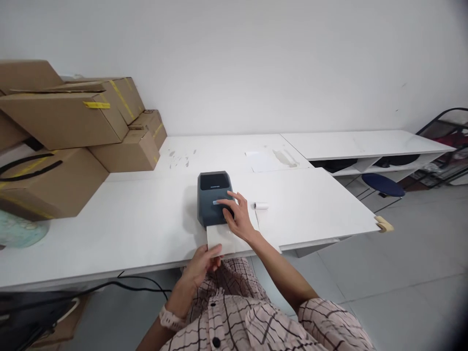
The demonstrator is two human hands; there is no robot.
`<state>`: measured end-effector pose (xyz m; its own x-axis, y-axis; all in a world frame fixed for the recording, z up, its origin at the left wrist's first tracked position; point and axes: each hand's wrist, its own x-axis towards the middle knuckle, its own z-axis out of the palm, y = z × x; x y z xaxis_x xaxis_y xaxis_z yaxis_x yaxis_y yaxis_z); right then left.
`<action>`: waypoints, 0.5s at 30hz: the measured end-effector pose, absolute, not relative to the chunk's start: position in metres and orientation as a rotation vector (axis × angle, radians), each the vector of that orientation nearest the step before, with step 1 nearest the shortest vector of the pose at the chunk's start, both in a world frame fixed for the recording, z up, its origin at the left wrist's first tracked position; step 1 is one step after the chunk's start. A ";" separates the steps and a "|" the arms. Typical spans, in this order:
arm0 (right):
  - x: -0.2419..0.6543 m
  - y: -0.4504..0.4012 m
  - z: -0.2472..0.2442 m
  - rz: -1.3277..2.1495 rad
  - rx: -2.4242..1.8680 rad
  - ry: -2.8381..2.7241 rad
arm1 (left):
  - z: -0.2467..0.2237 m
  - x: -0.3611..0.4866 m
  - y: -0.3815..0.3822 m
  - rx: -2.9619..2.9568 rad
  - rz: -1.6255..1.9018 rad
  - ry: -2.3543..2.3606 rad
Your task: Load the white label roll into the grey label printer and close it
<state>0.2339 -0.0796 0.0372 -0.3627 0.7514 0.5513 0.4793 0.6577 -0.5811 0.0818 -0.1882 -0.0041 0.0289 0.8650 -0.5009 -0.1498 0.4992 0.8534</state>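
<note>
A dark blue-grey label printer [206, 199] with a black top panel sits on the white table in front of me. From its near side a white sheet of label paper [218, 236] sticks out toward me. My left hand [205, 261] pinches the near end of that paper at the table's edge, thumb on top. Over the printer is my right hand [237, 214], its fingers apart and holding nothing. Its index fingertip lies at a small pale button [215, 202] on the printer's top; whether it presses cannot be told.
Right of the printer lies a small white roll [261, 205]. Cardboard boxes [69, 117] are stacked on the left, with a pale green translucent item [20, 229] before them. Thin papers [261, 161] lie farther back. A blue stool [383, 184] stands right, and black cables [139, 287] hang below the table.
</note>
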 end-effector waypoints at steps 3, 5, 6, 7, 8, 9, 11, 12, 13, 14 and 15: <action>0.233 -0.080 0.042 0.298 -0.895 -2.166 | 0.008 0.083 -0.188 0.674 0.890 1.211; 0.231 -0.080 0.044 0.251 -0.894 -2.199 | 0.013 0.083 -0.186 0.746 0.917 1.245; 0.229 -0.080 0.045 0.230 -0.900 -2.201 | 0.013 0.083 -0.186 0.781 0.914 1.266; 0.226 -0.080 0.046 0.207 -0.907 -2.195 | 0.011 0.083 -0.186 0.807 0.907 1.288; 0.224 -0.080 0.046 0.180 -0.911 -2.182 | 0.008 0.082 -0.186 0.825 0.902 1.309; 0.221 -0.080 0.046 0.153 -0.914 -2.166 | 0.005 0.082 -0.188 0.840 0.890 1.326; 0.215 -0.081 0.045 0.108 -0.919 -2.134 | -0.004 0.078 -0.190 0.892 0.858 1.369; 0.213 -0.081 0.044 0.095 -0.924 -2.128 | -0.007 0.076 -0.190 0.939 0.865 1.411; 0.211 -0.082 0.044 0.087 -0.933 -2.126 | -0.008 0.072 -0.189 0.993 0.901 1.475; 0.209 -0.082 0.044 0.083 -0.944 -2.125 | -0.008 0.068 -0.186 1.041 0.968 1.553; 0.207 -0.082 0.044 0.083 -0.957 -2.125 | -0.007 0.064 -0.182 1.075 1.069 1.639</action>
